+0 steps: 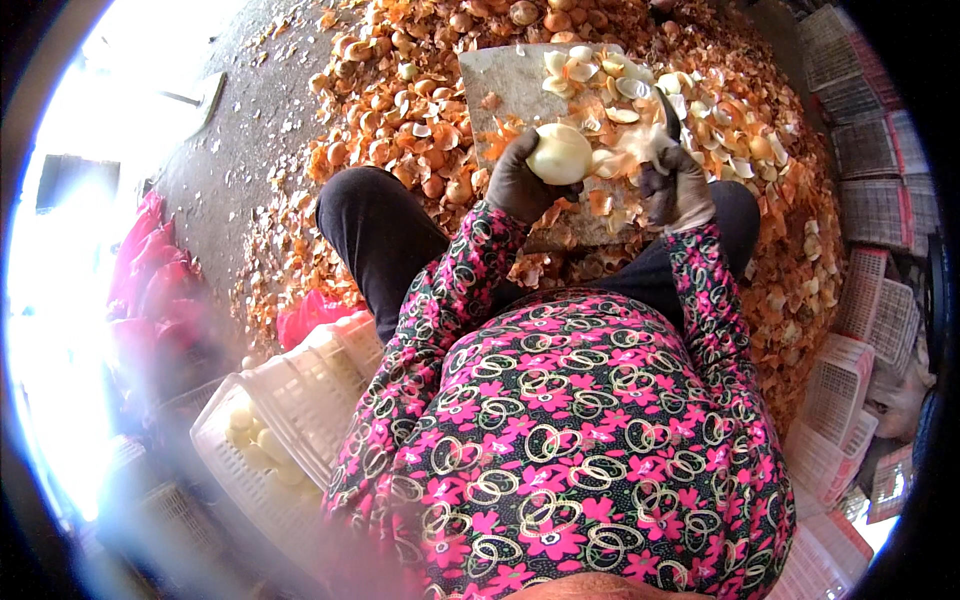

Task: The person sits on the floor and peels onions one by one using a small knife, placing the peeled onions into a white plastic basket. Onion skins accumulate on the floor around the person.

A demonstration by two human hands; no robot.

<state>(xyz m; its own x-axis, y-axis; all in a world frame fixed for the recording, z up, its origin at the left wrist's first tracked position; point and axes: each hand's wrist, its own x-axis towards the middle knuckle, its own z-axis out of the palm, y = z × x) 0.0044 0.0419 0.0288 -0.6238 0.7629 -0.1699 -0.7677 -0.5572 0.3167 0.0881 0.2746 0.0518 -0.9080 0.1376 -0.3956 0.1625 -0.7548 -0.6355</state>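
My left hand (518,184), in a dark glove, is closed around a pale peeled onion (562,155) above a board. My right hand (682,188), also gloved, grips a knife whose dark curved blade (669,116) points away from me. A blurred piece of onion skin (630,152) shows between the onion and my right hand. Beneath both hands lies a worn grey cutting board (500,82), strewn with peel and cut onion scraps (570,70). The knife's handle is mostly hidden in my fist.
Brown unpeeled onions (433,186) and loose skins (790,250) pile around the board. A white plastic crate (225,425) at my left holds peeled onions (262,443). Pink bags (150,270) stand at far left. Stacked crates (870,150) line the right side.
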